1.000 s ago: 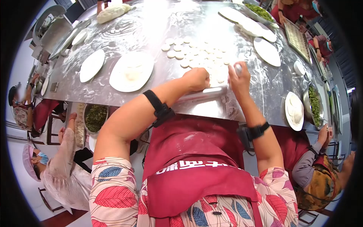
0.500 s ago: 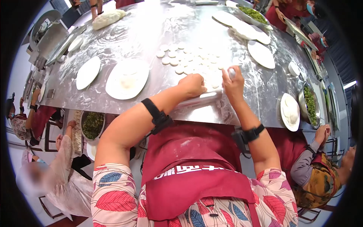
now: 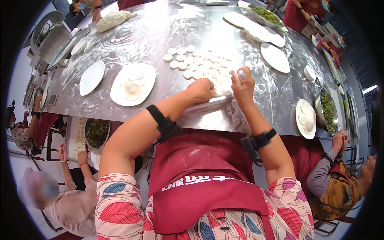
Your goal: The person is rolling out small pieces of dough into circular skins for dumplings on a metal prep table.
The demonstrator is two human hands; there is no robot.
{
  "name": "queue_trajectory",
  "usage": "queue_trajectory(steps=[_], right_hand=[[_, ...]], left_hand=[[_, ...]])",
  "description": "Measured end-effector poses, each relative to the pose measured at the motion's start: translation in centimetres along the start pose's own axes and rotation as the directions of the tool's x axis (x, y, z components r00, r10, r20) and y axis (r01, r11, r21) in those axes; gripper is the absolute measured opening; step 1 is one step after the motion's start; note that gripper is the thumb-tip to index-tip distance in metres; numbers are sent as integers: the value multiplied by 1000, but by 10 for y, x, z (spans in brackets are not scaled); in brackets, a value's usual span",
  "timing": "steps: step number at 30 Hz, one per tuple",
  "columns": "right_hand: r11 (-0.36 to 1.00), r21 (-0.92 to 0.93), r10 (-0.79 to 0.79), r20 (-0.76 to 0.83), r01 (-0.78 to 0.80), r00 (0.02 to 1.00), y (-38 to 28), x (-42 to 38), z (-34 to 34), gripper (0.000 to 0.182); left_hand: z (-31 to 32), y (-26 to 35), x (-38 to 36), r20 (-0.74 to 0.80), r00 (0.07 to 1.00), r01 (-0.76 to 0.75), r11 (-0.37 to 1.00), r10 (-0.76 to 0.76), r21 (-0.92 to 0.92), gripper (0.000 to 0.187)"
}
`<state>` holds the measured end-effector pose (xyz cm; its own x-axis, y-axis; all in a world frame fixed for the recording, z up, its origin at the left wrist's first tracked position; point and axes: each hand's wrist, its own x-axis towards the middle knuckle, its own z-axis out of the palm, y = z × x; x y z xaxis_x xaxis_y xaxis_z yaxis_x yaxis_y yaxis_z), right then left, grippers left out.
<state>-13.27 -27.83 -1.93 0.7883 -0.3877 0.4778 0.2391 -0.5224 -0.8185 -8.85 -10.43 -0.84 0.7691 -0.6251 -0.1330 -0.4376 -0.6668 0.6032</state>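
Observation:
My left hand [image 3: 204, 90] is curled, knuckles up, low over the metal table. Its fingertips meet a pale dough piece [image 3: 221, 94]. My right hand [image 3: 243, 86] is closed round a tool whose rounded, greyish end [image 3: 241, 75] pokes out above the thumb; I cannot tell its kind. A shiny long strip [image 3: 210, 105] runs between the hands on the near side. Just beyond them lie several small flat dough rounds [image 3: 200, 64], loosely grouped and touching in places. To the left, a white plate [image 3: 117, 95] carries a thin dough wrapper [image 3: 134, 90].
White plates stand at left [image 3: 92, 78] and right [image 3: 275, 58]. Another plate [image 3: 300, 124] holds wrappers, beside a bowl of green filling [image 3: 328, 110]. A large dough lump [image 3: 114, 21] lies at the far left on the floury table [image 3: 180, 32]. Co-workers sit on both sides.
Both my hands stay in nearly the same place, shifting slightly. The wrapper on the left plate shows more clearly. The left co-worker's hands have moved apart.

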Motion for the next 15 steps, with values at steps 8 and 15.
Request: queue_trajectory(steps=[8,15], right_hand=[[979,185,72,72,-84,995,-26,-75,-52,14],[998,-14,-67,21,67,998,12,9,8,15]], left_hand=[[-6,-16,-13,193,980,-5,975,48,-221,16],[4,-5,4,-17,1000,-24,999,23,-33,21]])
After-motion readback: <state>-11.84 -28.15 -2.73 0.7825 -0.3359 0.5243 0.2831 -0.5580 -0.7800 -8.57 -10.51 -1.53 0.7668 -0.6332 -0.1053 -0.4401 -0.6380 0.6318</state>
